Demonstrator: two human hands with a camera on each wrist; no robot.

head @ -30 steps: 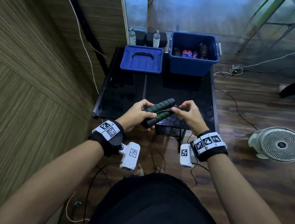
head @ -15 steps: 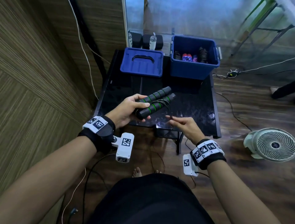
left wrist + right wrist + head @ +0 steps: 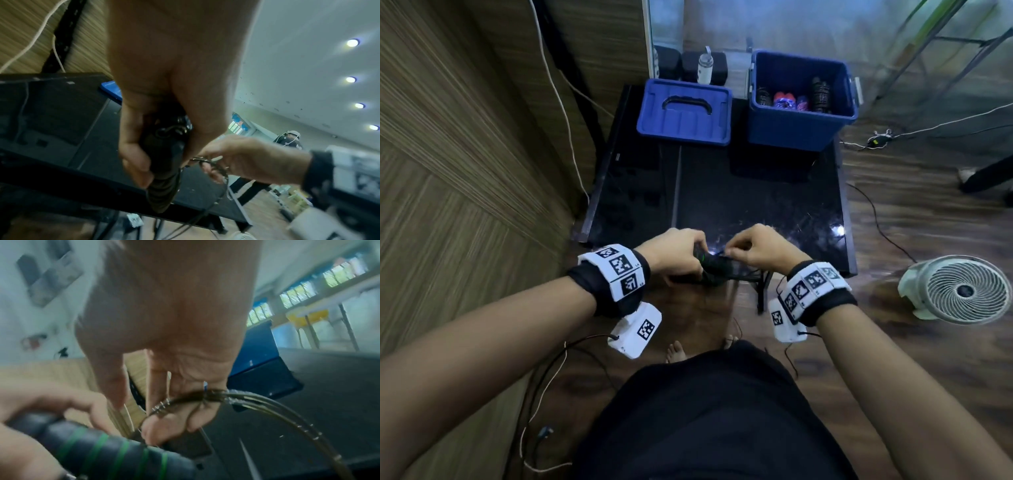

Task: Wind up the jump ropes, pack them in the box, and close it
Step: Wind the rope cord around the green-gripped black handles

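My left hand [image 3: 677, 254] grips the two black, green-ringed jump rope handles [image 3: 711, 266] together at the near edge of the black table [image 3: 722, 202]. In the left wrist view those handles [image 3: 164, 164] point down out of the fist. My right hand [image 3: 753, 247] pinches the thin dark rope cord [image 3: 197, 396] right beside the handles [image 3: 115, 456]; loops of cord arc away to the right. The open blue box [image 3: 799, 128] stands at the table's far right with several wound ropes inside. Its blue lid [image 3: 685, 113] lies flat to the left of it.
A wood-panelled wall [image 3: 465, 154] runs along the left of the table. A white floor fan [image 3: 962, 291] sits on the wooden floor at right. Cables trail across the floor right of the table and near my feet. Bottles stand behind the lid.
Both hands drew back to the table's near edge. The handles turned end-on and are now mostly hidden in my left fist. My right hand rose from below to pinch the cord at the handles.
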